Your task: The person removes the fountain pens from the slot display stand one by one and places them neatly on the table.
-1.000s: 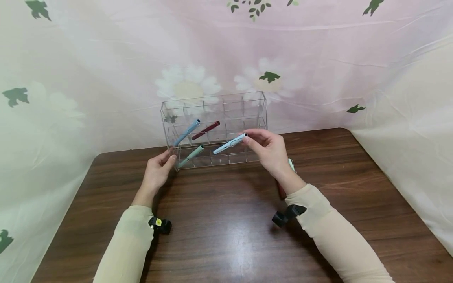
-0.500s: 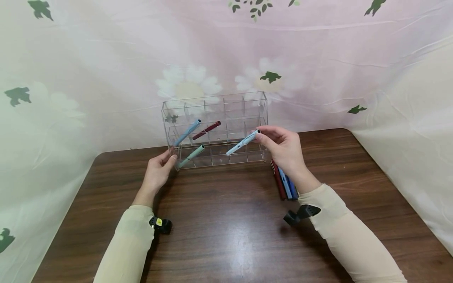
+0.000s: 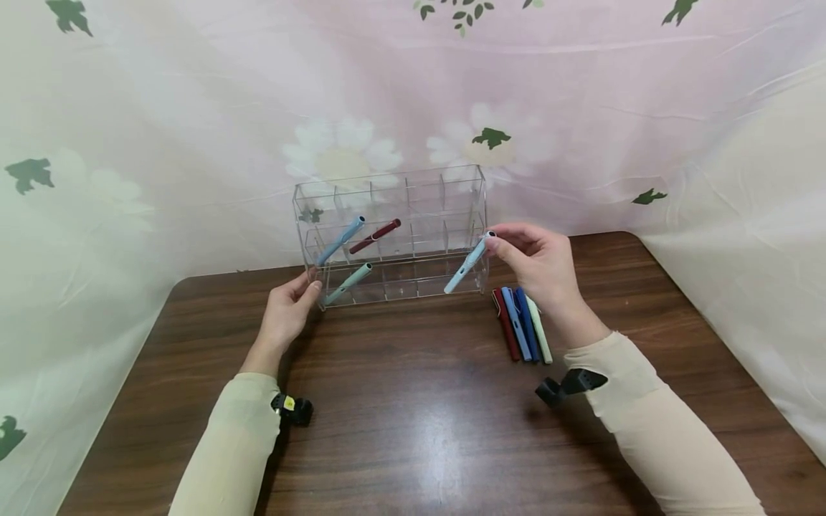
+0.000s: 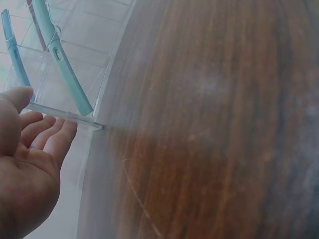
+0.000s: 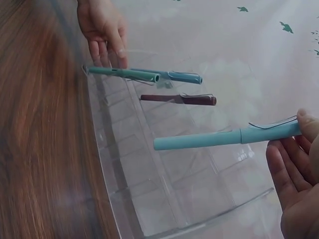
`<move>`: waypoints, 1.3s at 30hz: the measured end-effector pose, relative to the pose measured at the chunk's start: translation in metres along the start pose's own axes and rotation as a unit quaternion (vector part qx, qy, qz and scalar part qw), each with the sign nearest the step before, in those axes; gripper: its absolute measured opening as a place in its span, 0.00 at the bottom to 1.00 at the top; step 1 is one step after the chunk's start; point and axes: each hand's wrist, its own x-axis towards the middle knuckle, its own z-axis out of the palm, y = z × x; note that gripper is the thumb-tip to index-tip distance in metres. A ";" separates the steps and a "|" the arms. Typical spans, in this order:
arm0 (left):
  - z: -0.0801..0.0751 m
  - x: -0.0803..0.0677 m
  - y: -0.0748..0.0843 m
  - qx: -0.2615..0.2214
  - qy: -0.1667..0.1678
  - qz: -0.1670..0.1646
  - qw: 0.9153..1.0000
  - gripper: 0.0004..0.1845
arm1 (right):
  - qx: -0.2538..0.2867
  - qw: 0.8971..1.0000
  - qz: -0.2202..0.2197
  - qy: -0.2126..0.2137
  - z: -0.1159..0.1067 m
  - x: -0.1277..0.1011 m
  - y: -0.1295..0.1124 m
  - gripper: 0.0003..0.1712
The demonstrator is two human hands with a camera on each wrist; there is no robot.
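Pale blue pen (image 3: 467,263) pinched by its cap end in my right hand (image 3: 540,264), tip lowered into the clear organizer (image 3: 390,236).

My fingers grip the pen tilted, its lower end in the front row's rightmost compartment. My left hand (image 3: 287,309) rests with straight, relaxed fingers against the organizer's left front corner on the wooden surface (image 3: 413,408). A green pen (image 3: 348,284), a blue pen (image 3: 340,241) and a dark red pen (image 3: 375,236) lean in left compartments. Four more pens (image 3: 522,324) lie side by side just right of the organizer.
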 end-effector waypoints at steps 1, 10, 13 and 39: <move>0.000 0.000 0.000 0.000 0.000 0.000 1.000 0.28 | 0.001 1.000 0.002 0.004 -0.001 0.000 0.000 0.12; 0.000 0.000 0.001 0.006 0.003 -0.006 1.000 0.28 | -0.043 0.999 0.006 0.028 -0.013 -0.003 0.003 0.11; 0.000 0.000 0.001 0.010 0.005 -0.005 1.000 0.28 | -0.052 0.998 0.003 0.031 -0.017 -0.004 0.005 0.11; 0.001 0.001 0.001 -0.003 0.003 -0.010 1.000 0.28 | -0.138 0.987 0.041 0.076 -0.059 -0.016 0.017 0.16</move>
